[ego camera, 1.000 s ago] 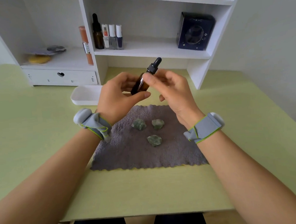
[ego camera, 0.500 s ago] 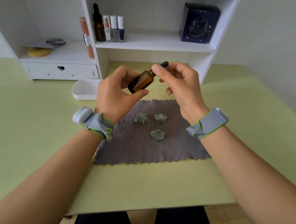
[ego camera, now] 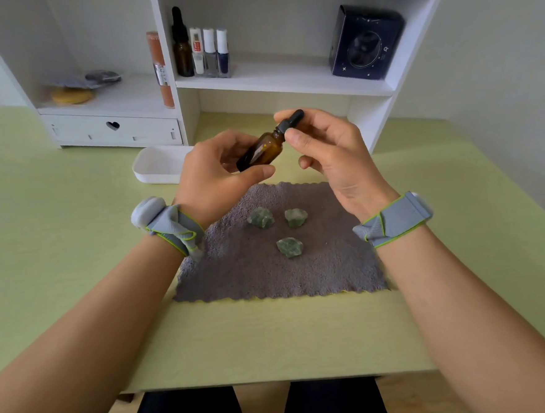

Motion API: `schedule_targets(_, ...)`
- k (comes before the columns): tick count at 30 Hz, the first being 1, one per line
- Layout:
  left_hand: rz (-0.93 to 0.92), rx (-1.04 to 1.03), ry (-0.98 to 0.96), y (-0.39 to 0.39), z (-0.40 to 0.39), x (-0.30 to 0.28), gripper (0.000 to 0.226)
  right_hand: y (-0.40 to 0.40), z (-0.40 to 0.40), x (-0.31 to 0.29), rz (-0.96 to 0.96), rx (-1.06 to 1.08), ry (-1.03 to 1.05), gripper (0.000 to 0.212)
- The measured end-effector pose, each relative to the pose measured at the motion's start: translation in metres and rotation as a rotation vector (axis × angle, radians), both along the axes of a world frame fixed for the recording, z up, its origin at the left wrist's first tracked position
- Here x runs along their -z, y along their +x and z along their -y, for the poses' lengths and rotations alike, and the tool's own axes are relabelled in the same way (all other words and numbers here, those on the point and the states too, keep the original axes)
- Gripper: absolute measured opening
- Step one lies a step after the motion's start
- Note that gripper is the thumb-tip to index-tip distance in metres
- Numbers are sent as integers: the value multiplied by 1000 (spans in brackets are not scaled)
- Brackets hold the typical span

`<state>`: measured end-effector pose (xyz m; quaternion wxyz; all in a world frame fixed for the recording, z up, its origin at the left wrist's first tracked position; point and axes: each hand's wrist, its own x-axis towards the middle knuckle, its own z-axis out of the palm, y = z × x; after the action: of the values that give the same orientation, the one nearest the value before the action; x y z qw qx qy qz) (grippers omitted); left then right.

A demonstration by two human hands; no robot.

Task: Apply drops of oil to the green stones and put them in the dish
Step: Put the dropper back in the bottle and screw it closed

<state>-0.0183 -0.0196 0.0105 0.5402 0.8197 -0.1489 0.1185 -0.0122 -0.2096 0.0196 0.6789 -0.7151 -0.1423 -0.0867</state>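
At frame centre the left hand point(ego camera: 212, 178) grips a tilted amber glass dropper bottle point(ego camera: 261, 150); the right hand point(ego camera: 331, 150) pinches its black rubber dropper cap point(ego camera: 288, 123). Below lie three rough green stones point(ego camera: 260, 217) on a grey cloth point(ego camera: 278, 264). The white rectangular dish point(ego camera: 158, 166) sits left of centre on the bench.

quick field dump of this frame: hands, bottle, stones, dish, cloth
left hand: holds the amber dropper bottle by its body, tilted
right hand: fingers pinch the black dropper cap, cap on
green stones: three, apart from one another on the cloth
grey cloth: flat on the green table
white dish: behind left hand, visible part holds no stones
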Motion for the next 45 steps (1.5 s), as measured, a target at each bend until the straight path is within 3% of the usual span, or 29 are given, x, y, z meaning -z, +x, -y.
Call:
schedule_targets(7,-76,107,-30,-1,0,-3,26,1,8,-2,-27,-101,1,25)
schedule_targets(11,-189,250,-178,-1,1,-5,23,1,13,-3,-43,-175,58,26)
schedule_targets(27,-693,713,-650,-1,-2,-6,46,3,17,-4,-39,-371,159,30)
schedule_targets(37,-805,822,-739,-3,-1,-9,47,2,17,-7,-32,-422,169,31)
schedule_targets(45,-793,770,-721,-3,-2,-10,47,3,20,-7,8,-352,98,28)
